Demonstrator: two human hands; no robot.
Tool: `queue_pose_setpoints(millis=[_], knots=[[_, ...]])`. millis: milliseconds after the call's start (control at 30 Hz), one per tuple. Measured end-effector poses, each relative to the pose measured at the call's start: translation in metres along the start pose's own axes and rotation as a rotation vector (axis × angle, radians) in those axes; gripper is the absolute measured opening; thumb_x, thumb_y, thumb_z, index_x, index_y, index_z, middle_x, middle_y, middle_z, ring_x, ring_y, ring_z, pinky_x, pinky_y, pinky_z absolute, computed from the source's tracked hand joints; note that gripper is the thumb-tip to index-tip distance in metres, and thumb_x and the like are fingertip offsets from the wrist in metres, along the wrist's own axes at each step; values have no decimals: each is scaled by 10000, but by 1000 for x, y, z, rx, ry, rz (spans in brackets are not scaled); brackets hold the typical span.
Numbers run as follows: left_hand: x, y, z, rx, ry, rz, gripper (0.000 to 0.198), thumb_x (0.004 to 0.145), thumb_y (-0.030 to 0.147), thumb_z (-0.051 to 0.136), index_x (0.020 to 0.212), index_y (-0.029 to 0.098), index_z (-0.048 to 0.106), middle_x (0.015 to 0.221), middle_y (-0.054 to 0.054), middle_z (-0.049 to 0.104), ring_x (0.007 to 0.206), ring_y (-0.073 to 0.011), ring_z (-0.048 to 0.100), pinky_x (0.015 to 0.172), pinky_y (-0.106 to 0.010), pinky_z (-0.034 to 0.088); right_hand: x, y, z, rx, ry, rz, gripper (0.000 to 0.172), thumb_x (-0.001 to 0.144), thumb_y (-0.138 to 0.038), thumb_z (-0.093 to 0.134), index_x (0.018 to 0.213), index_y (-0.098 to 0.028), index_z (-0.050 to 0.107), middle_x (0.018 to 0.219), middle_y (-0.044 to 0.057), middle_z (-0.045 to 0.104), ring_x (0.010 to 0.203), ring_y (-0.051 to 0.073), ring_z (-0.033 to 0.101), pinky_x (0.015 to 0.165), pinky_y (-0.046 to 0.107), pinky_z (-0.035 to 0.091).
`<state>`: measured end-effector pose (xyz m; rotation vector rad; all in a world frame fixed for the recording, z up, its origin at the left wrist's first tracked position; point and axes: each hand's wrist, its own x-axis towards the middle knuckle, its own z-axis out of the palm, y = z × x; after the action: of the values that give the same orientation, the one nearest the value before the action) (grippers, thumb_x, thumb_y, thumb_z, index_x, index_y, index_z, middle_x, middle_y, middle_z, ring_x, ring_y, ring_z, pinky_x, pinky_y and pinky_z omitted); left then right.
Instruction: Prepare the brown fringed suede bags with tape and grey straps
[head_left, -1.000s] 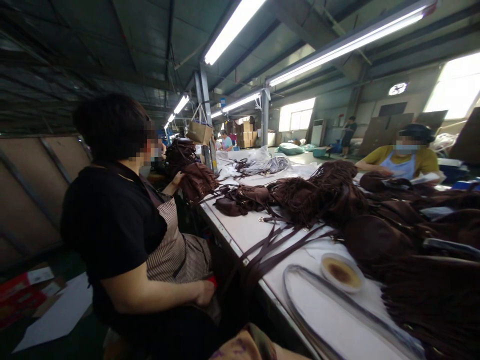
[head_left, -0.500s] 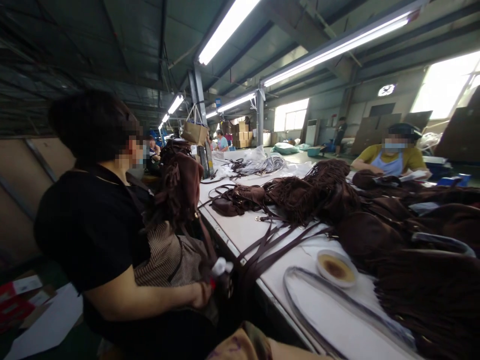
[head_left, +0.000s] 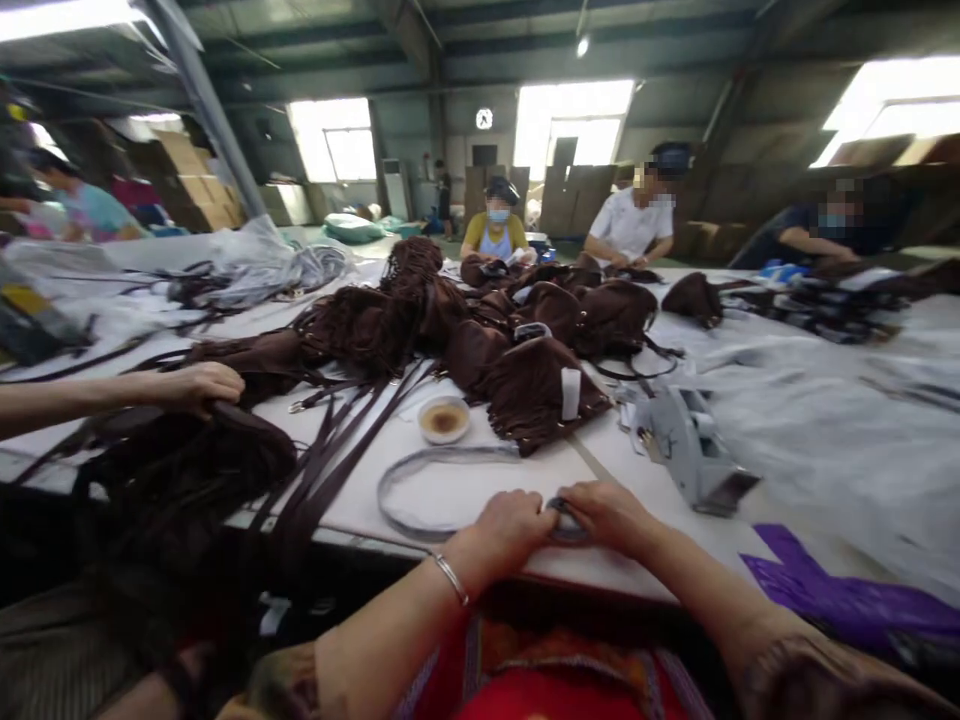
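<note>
At the table's front edge, my left hand (head_left: pixel 514 525), with a metal bangle at its wrist, and my right hand (head_left: pixel 604 512) are close together. Both have their fingers closed on a dark strap wrapped in clear plastic (head_left: pixel 566 525). Another length of plastic-wrapped strap (head_left: pixel 386 490) curves over the white tabletop left of my hands; whether it joins the held piece I cannot tell. Just beyond is a dark brown fringed bag (head_left: pixel 544 390) with a white tag. Beside it is a shallow white dish (head_left: pixel 429 430) containing something yellowish brown.
A grey tape dispenser (head_left: pixel 694 445) stands to my right, near purple plastic (head_left: pixel 847 590) and clear sheeting (head_left: pixel 825 410). Brown bags (head_left: pixel 360 325) are piled across the middle. At left, a co-worker's hand (head_left: pixel 206 385) rests on a bag. Several people work beyond the table.
My view has swung right, from the co-worker at left to the table ahead. Both my hands are now in sight, holding the strap. The co-worker's hand is now up on a bag.
</note>
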<state>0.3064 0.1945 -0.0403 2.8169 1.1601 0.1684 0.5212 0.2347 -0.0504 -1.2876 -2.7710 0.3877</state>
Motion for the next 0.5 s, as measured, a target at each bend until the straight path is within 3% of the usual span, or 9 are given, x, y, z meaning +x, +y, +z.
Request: queue_pose_setpoints(millis=[67,167,233,300,400,500], knots=[[4,0,7,-32,18,-5,167,936,155,468,1021,152,613,925,-128,637,837,-249,607,706,-373,528,4,-3,-2,-34,26,83,267,967,-298,459,1053,-190,688,943,102,717,879,224,662,780,302,456],[10,17,21,-51,54,-119,181,931,118,454,1037,133,600,977,-149,634,875,-268,592,734,-403,526,5,-19,-3,2,97,407,322,973,-411,477,1050,-176,683,941,118,722,863,239,664,723,301,446],[12,27,27,-55,59,-175,196,937,114,438,1040,141,603,974,-154,638,866,-273,592,721,-407,525,4,-28,-2,6,76,504,303,973,-381,472,1006,-166,683,903,119,724,809,237,661,674,301,431],[11,26,26,-70,56,-176,174,948,159,451,1005,168,616,956,-143,648,840,-272,597,694,-404,525,3,-30,-4,-12,30,459,260,974,-288,452,953,-174,686,886,102,724,786,220,650,670,295,419],[7,9,17,-77,41,-75,125,930,269,539,954,189,632,885,-121,657,768,-261,599,652,-401,521,-2,-19,-13,-7,-33,213,215,963,-239,486,963,-188,695,912,72,720,845,205,636,730,285,420],[0,3,4,-30,75,21,102,914,227,547,941,179,633,816,-97,651,723,-231,604,627,-364,517,-6,-14,-21,-6,-47,7,175,954,-235,530,994,-199,697,885,57,709,845,198,629,745,282,429]])
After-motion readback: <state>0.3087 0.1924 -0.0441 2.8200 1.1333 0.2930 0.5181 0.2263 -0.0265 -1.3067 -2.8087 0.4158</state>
